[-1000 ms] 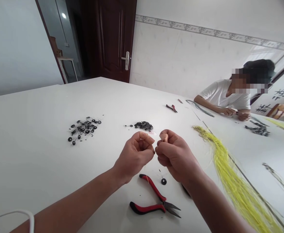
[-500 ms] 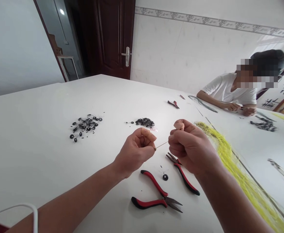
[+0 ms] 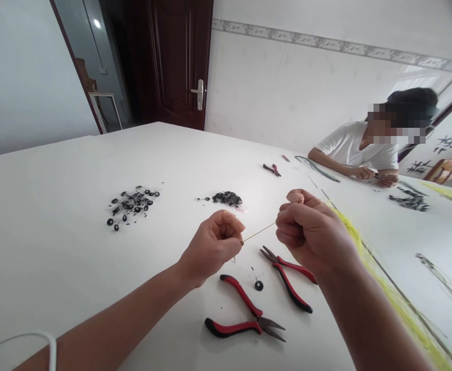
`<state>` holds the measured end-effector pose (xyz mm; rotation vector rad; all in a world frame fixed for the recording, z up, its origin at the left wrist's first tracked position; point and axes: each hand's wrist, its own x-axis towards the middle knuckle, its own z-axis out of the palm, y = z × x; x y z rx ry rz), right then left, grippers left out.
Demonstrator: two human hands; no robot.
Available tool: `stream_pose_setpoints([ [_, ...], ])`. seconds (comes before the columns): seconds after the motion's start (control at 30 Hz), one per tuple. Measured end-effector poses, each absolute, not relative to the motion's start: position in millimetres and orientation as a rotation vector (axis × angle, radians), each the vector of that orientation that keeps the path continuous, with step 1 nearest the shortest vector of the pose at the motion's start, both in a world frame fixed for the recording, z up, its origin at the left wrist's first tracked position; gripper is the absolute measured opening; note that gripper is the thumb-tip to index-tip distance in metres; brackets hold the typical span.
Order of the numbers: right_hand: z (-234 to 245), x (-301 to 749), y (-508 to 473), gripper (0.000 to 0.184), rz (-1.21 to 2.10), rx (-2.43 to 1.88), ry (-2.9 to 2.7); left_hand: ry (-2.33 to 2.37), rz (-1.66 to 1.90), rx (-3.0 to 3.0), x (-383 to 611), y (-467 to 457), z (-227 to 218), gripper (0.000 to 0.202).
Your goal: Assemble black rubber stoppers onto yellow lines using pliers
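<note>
A thin yellowish thread [image 3: 259,232] is held stretched above the white table [image 3: 56,232], between the two hands, its line rising slightly toward the right. Its left end is pinched between thumb and fingertips of the left hand [image 3: 212,247]; a tiny dark spot is seen at the pinch, too small to be identified. The other end is gripped in the right hand [image 3: 313,229], the fingers curled into a fist. Below, on the near side, red-handled pliers [image 3: 260,320] are laid with handles spread; a second pair [image 3: 290,283] is partly covered by the right forearm. Between them a black disc [image 3: 259,285] is noted. Farther off, a dark heap [image 3: 228,198] is placed at centre, scattered black pieces [image 3: 133,203] at left. Yellow strands [image 3: 386,286] are partly hidden at right. At far right, a co-worker [image 3: 353,147] is seated.
</note>
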<state>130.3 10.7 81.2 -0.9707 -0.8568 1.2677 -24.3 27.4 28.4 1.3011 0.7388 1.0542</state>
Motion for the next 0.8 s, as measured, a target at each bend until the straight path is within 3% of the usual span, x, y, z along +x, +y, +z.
stream_pose_setpoints([
  [0.8, 85.3, 138.6, 10.0, 0.029, 1.268, -0.948, -0.797, 0.769, 1.003, 1.322, -24.8, 26.7, 27.4, 0.023],
])
